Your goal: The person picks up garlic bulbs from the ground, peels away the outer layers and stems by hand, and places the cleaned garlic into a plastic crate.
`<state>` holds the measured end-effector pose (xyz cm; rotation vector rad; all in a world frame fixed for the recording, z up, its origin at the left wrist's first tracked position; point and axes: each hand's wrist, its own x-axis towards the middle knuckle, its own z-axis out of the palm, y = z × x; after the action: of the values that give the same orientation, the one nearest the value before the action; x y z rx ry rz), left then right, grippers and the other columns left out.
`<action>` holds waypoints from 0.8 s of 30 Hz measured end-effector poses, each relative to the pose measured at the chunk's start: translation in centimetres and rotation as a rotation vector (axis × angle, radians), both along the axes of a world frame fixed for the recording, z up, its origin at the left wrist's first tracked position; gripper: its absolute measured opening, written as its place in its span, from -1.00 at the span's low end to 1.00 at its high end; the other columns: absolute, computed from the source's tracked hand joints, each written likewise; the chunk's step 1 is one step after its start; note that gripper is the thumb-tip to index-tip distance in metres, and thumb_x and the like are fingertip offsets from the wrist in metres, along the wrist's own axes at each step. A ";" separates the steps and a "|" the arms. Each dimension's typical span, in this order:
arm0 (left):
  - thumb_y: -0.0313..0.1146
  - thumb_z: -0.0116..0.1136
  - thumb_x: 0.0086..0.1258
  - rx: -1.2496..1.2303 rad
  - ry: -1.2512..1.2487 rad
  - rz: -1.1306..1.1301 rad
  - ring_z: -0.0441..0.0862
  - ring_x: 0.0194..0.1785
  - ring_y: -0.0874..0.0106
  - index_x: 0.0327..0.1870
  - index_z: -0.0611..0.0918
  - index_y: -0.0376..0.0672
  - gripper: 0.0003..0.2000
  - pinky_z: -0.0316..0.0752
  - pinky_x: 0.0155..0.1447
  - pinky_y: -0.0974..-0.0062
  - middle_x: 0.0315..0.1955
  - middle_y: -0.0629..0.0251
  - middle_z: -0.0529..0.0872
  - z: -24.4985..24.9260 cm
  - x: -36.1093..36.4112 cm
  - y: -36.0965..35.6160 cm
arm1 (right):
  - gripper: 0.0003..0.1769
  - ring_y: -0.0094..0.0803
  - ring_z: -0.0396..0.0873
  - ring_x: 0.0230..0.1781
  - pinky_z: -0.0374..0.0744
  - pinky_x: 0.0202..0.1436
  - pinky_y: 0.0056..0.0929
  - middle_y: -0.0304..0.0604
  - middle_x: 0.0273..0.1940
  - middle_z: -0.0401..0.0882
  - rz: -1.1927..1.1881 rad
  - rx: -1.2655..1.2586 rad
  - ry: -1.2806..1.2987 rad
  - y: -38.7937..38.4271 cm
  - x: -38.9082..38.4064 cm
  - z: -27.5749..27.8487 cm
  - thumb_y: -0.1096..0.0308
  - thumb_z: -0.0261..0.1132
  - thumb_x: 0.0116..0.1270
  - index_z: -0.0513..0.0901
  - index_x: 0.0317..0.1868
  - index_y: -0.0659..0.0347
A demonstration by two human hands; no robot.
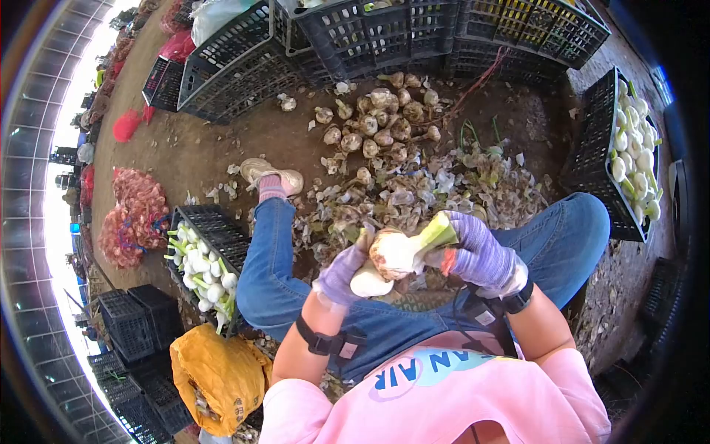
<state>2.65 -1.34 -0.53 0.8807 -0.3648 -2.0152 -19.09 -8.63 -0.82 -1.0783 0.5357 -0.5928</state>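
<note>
In the head view, both gloved hands meet in front of the lap around a garlic bulb (pixel 394 254) with a thick green stem pointing right. My left hand (pixel 346 270) is closed at the bulb's root side, and a smooth white bulb (pixel 370 282) shows just under it, against the palm. My right hand (pixel 477 251) wraps round the stem end, with something orange at its fingers. The held bulb has brown, dirty skin on its left side and is white toward the stem. Beneath the hands lie loose garlic skins (pixel 399 200).
Unpeeled garlic (pixel 381 122) is heaped on the ground ahead. Black crates (pixel 377 41) stand behind it. Crates of white garlic stand at left (pixel 214 229) and right (pixel 592 126). A yellow sack (pixel 218 377) sits at lower left, with red net bags (pixel 133 214) farther out.
</note>
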 end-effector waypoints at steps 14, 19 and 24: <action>-0.20 0.37 0.13 -0.437 -0.876 -0.167 0.54 -0.15 0.54 -0.05 0.58 -0.27 -0.57 0.46 -0.03 0.55 -0.20 0.35 0.61 2.7 1.3 -1.8 | -0.33 -0.49 0.55 -0.21 0.53 -0.10 -0.53 -0.17 -0.12 0.57 -0.084 0.600 -0.318 0.3 0.3 1.8 -0.08 0.21 0.24 0.41 0.16 0.30; -0.45 0.26 0.21 -0.288 -0.903 -0.094 0.55 -0.21 0.56 -0.03 0.56 -0.26 -0.70 0.47 -0.09 0.61 -0.21 0.35 0.61 3.5 -0.9 -1.2 | -0.57 -0.53 0.50 -0.14 0.49 -0.05 -0.54 -0.25 -0.10 0.54 -0.129 0.115 0.071 0.8 1.3 1.6 0.25 0.14 0.32 0.42 0.13 0.32; -0.57 0.22 0.21 -0.045 -0.756 0.259 0.55 -0.30 0.62 -0.06 0.54 -0.28 -0.74 0.49 -0.20 0.67 -0.28 0.31 0.63 0.3 -2.2 -1.5 | -0.61 -0.38 0.55 -0.17 0.50 -0.07 -0.56 -0.18 -0.11 0.55 -0.255 -0.668 0.195 1.5 2.4 0.7 0.18 0.16 0.30 0.53 -0.01 0.31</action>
<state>0.41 -2.80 -0.26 1.5593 -0.6657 -1.3729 -16.65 -7.12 -0.16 -1.7262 0.6706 -0.9321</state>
